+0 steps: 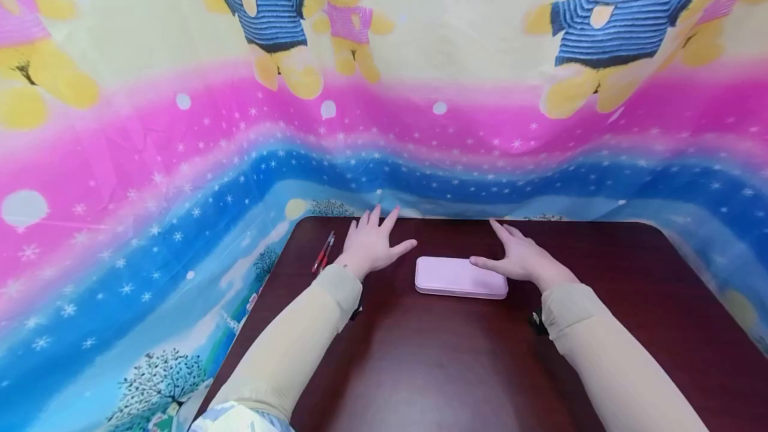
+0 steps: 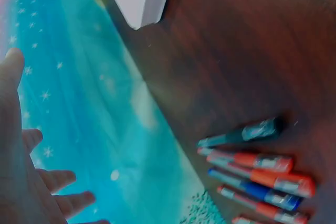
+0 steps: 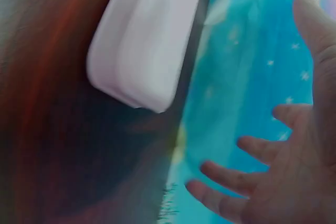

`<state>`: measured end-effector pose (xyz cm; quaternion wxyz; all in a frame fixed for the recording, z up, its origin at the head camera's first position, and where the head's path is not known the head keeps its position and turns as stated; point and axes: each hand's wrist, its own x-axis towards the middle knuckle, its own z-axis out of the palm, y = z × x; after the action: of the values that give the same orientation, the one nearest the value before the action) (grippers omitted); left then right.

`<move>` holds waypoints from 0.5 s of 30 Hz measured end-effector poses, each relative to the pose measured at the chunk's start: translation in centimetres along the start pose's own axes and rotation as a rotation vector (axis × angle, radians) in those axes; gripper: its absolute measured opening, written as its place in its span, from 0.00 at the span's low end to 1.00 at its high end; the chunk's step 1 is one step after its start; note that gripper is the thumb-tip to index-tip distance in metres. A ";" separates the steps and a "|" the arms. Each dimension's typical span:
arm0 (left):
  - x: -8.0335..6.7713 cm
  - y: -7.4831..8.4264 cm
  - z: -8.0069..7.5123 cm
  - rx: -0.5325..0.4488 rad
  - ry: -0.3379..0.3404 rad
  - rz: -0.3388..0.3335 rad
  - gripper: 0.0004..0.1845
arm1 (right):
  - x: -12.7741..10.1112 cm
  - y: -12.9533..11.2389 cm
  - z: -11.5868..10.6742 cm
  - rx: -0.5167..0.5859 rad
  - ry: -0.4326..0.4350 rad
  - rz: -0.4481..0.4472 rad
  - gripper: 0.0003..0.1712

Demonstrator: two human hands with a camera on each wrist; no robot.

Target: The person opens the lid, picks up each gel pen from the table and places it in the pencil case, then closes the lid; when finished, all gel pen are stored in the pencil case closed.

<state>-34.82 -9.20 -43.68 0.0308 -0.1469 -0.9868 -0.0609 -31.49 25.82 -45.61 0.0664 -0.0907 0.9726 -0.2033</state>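
In the head view, the pink case point(image 1: 444, 275) lies on the dark table point(image 1: 384, 379) just right of and below the frame's centre, between the person's left hand point(image 1: 372, 243) and right hand point(image 1: 521, 255), both with fingers spread and holding nothing. The left hand is apart from it, nearer the pens point(image 2: 286, 183) at the left wrist view's lower right. The right thumb overlaps the case's upper right part, though contact is hard to judge.
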 end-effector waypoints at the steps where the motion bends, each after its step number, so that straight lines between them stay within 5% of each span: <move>1: 0.0 0.1 0.4 0.003 0.002 0.013 0.53 | -0.1 0.5 0.2 0.020 -0.012 -0.011 0.75; 15: -0.2 2.5 5.1 -0.092 -0.057 0.223 0.57 | -0.5 5.1 3.9 0.165 -0.070 -0.108 0.74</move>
<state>-34.14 -6.25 -48.44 0.0027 -0.2589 -0.9609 -0.0979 -31.14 28.99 -51.19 0.0963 -0.1440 0.9435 -0.2826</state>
